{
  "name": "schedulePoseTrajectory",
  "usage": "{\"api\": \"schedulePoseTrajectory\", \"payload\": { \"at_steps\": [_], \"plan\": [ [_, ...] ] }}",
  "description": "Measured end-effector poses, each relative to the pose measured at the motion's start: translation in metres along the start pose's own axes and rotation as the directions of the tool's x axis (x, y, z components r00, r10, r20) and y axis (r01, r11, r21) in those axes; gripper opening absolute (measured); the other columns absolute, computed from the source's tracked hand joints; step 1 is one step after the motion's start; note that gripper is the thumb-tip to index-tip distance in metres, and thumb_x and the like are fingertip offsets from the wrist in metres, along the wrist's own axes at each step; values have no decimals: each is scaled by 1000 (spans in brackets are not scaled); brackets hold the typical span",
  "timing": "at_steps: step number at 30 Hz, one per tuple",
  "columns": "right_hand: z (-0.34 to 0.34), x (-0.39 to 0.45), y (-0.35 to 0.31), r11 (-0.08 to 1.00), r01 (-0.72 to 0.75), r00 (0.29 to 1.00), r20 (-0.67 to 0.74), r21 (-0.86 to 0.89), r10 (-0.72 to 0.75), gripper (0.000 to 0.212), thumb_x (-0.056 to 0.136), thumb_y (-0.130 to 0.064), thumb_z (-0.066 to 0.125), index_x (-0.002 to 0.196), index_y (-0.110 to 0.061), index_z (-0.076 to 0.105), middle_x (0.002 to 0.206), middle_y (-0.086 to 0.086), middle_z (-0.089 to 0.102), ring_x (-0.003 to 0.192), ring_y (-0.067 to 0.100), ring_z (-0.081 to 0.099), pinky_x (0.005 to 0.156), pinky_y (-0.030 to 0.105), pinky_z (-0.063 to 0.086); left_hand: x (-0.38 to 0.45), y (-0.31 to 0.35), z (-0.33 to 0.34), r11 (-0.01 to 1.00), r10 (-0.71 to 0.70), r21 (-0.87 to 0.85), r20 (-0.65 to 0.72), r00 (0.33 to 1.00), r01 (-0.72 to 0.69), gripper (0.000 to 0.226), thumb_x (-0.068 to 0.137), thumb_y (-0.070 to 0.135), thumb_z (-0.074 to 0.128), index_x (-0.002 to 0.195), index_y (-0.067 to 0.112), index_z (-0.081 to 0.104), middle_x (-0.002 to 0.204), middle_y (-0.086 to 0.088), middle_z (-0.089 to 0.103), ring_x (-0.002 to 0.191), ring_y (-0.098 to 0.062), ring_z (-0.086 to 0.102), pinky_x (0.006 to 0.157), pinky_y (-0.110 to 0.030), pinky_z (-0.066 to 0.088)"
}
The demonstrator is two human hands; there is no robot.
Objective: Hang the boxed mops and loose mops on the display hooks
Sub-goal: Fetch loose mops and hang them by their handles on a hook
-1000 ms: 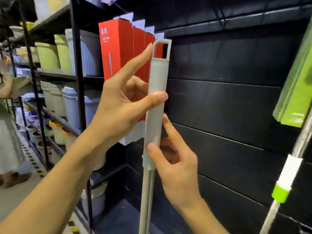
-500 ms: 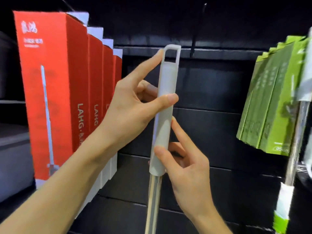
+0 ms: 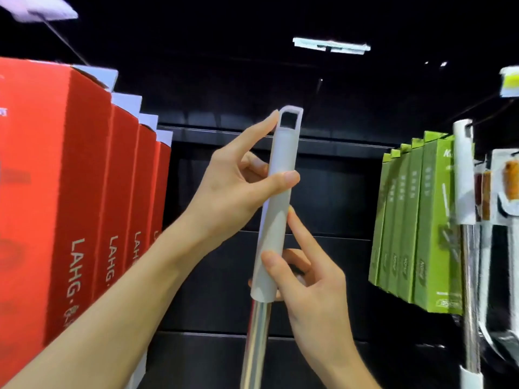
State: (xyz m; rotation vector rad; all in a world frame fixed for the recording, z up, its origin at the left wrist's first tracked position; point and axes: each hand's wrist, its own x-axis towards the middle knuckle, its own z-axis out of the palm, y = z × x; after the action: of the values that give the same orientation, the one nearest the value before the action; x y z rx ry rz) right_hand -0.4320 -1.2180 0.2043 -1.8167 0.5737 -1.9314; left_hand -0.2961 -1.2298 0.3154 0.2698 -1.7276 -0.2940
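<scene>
A loose mop's grey handle grip (image 3: 276, 209) with a hanging loop at its top stands upright in the middle, above a shiny metal pole (image 3: 257, 341). My left hand (image 3: 233, 192) pinches the upper grip between thumb and forefinger. My right hand (image 3: 306, 284) holds the grip's lower end with thumb and fingers. A thin dark display hook (image 3: 316, 92) juts from the black wall just above and right of the loop. Red mop boxes (image 3: 84, 197) hang at the left, green mop boxes (image 3: 418, 220) at the right. The mop head is out of view.
Another loose mop (image 3: 464, 175) with a white grip hangs at the far right beside the green boxes, with packaged goods (image 3: 508, 186) beyond it. White price tags (image 3: 331, 46) sit on hook ends above. The black slat wall (image 3: 331, 192) fills the background between the box rows.
The view has swung right and up from the shelving aisle to the black wall. Both hands have kept their hold and raised the mop handle toward the hook above.
</scene>
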Motion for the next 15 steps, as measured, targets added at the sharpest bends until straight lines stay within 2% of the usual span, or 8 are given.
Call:
{"api": "schedulePoseTrajectory", "payload": {
  "at_steps": [4,8,10,12,15],
  "plan": [
    [-8,17,-8,999,44,999,5,-9,-44,59,83,-35,75,133,-60,57,87,11,74,86,38,71,85,58,61,19,-4,2,999,14,-46,-10,1000,-15,77,87,18,82,151,44,47,68,7,63,74,-12,70,82,-25,61],
    [-20,35,-18,993,98,995,12,-70,-98,57,89,-33,75,136,-58,56,79,13,71,85,49,67,82,64,58,40,1,8,997,16,-80,4,1000,-16,78,87,18,81,154,39,47,79,-13,58,73,-15,68,70,-20,58],
    [-27,44,-23,986,122,993,12,-115,-121,56,90,-33,74,138,-56,56,77,22,66,83,52,63,80,66,56,52,4,12,995,11,-99,10,1000,-10,78,89,17,80,156,37,45,84,-18,58,72,-14,68,65,-17,57],
    [-33,53,-31,981,129,992,17,-143,-127,56,90,-34,73,140,-53,56,77,30,60,80,52,60,79,66,56,63,6,16,995,17,-100,17,1000,-15,77,90,18,79,156,36,44,85,-20,59,73,-15,69,64,-17,56],
    [-44,66,-37,972,131,991,32,-193,-127,58,94,-33,70,147,-46,51,74,28,57,74,43,63,78,64,58,77,5,23,996,12,-90,26,1000,-10,77,91,19,79,157,35,42,84,-22,65,77,-18,75,65,-20,59]
  ]
}}
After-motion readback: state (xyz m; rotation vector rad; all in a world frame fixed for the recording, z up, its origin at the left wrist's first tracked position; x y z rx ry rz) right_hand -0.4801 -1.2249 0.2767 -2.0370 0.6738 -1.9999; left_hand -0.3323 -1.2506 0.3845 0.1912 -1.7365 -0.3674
